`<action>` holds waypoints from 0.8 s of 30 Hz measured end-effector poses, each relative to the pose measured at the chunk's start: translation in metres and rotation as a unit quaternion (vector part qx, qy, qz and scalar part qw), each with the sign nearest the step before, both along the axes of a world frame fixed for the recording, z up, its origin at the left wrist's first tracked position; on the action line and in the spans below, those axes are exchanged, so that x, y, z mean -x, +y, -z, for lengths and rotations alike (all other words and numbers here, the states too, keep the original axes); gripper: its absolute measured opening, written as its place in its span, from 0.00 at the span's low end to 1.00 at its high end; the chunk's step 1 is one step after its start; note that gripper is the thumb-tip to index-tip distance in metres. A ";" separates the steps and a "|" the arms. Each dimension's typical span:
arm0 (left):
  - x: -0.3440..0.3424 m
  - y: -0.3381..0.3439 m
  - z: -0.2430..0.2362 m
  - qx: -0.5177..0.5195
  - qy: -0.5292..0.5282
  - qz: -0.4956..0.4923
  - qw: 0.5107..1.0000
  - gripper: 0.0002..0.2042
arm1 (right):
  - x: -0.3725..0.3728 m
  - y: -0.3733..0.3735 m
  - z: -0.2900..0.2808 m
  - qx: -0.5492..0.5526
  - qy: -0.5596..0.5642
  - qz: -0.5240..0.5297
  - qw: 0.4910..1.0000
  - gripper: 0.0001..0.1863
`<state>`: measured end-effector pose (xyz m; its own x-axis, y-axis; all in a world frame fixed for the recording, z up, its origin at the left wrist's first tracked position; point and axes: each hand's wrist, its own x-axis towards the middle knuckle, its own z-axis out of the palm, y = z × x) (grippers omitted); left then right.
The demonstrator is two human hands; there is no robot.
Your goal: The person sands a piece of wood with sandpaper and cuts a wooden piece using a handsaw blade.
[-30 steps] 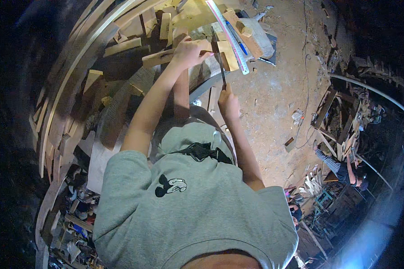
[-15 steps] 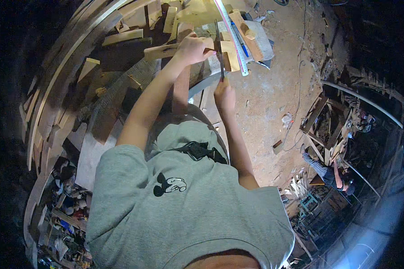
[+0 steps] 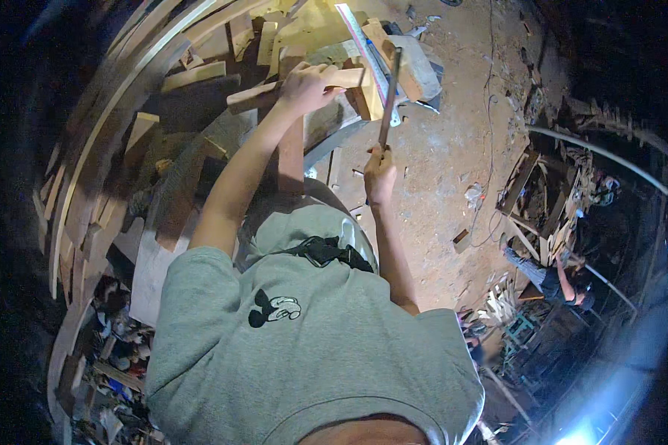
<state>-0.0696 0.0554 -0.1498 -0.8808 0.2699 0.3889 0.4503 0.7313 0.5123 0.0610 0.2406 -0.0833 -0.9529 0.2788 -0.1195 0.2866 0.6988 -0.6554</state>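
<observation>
My left hand (image 3: 306, 89) is closed on a narrow wooden piece (image 3: 349, 76) lying over an upright reddish plank (image 3: 290, 152). My right hand (image 3: 379, 178) grips a long, narrow dark blade, like a saw (image 3: 389, 104), pointing away from me just right of that piece. A pale wood block (image 3: 371, 109) sits under the piece's right end. Beside it lie a long white ruler (image 3: 352, 26), a blue pen-like item (image 3: 373, 50) and a light wooden batten (image 3: 413, 81) on a grey slab (image 3: 430, 68).
Curved timber strips (image 3: 104, 163) and offcuts (image 3: 193, 74) crowd the left. The dirt floor (image 3: 430, 222) on the right holds a cable (image 3: 490, 111), a wooden frame (image 3: 519, 178) and scrap piles (image 3: 497, 297). A pale pipe (image 3: 594, 148) crosses there. Another person (image 3: 553, 280) works at the right.
The blade has shifted right, away from the wooden piece, and now leans the other way. My right hand has turned with it. My left hand stays on the wood.
</observation>
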 end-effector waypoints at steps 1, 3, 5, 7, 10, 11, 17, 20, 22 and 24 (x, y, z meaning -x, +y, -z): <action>-0.002 0.001 -0.003 -0.001 0.011 -0.008 1.000 0.16 | -0.002 -0.001 0.001 0.024 -0.021 -0.006 0.999 0.14; -0.004 0.005 -0.007 0.030 -0.007 -0.023 0.999 0.18 | -0.012 0.007 0.022 0.016 -0.043 -0.042 0.998 0.14; -0.004 0.004 -0.010 0.039 -0.010 -0.019 0.999 0.19 | -0.013 0.001 0.019 0.015 -0.047 -0.054 0.997 0.13; -0.003 0.002 -0.011 0.045 -0.027 -0.014 0.999 0.20 | -0.010 -0.004 0.009 -0.006 -0.078 -0.068 0.995 0.11; -0.001 0.002 -0.011 0.037 -0.026 -0.012 0.999 0.18 | -0.001 0.000 0.016 -0.031 -0.080 -0.108 0.990 0.11; 0.001 0.001 -0.008 0.028 -0.013 -0.003 1.000 0.16 | 0.001 0.000 0.016 -0.031 -0.083 -0.108 0.990 0.11; 0.004 0.000 0.005 -0.012 -0.003 0.003 1.000 0.11 | 0.008 -0.006 0.011 -0.061 -0.107 -0.113 0.986 0.12; 0.002 0.001 0.004 -0.011 0.005 -0.004 1.000 0.10 | 0.007 -0.002 0.018 -0.091 -0.068 -0.137 0.984 0.13; 0.002 0.000 0.002 -0.009 0.003 -0.002 1.000 0.10 | 0.008 -0.002 0.017 -0.124 -0.097 -0.138 0.978 0.13; 0.002 0.000 0.002 -0.005 0.001 0.000 1.000 0.10 | 0.008 -0.005 0.015 -0.137 -0.096 -0.141 0.976 0.12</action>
